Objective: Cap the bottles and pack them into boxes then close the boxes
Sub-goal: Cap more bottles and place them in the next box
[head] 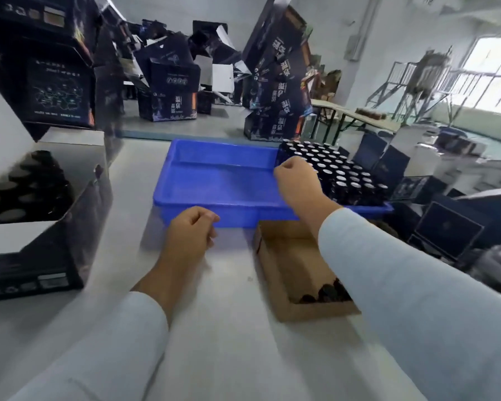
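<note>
One blue tray (214, 180) sits across the middle of the white table (220, 328), and its left half is bare. The right end is packed with dark bottles (344, 175) standing upright in rows, roughly forty or so, too blurry and partly hidden by the arm to count exactly. Most show pale open tops.

Two hands are in view, both in light sleeves. The left hand (193, 230) hangs just in front of the tray's near rim, fingers curled into a loose fist, and I can't see anything in it. The right hand (297, 182) is over the tray right at the edge of the bottle block, fingers curled too; can't tell if it's pinching something small or nothing.

One shallow cardboard tray (295, 261) lies near the right arm with a small heap of dark caps (324, 293) in its near corner, maybe five or six visible.

One open dark box (38, 204) stands at left, already holding capped bottles, around eight that I can make out. More dark boxes (168, 91) are piled behind.
</note>
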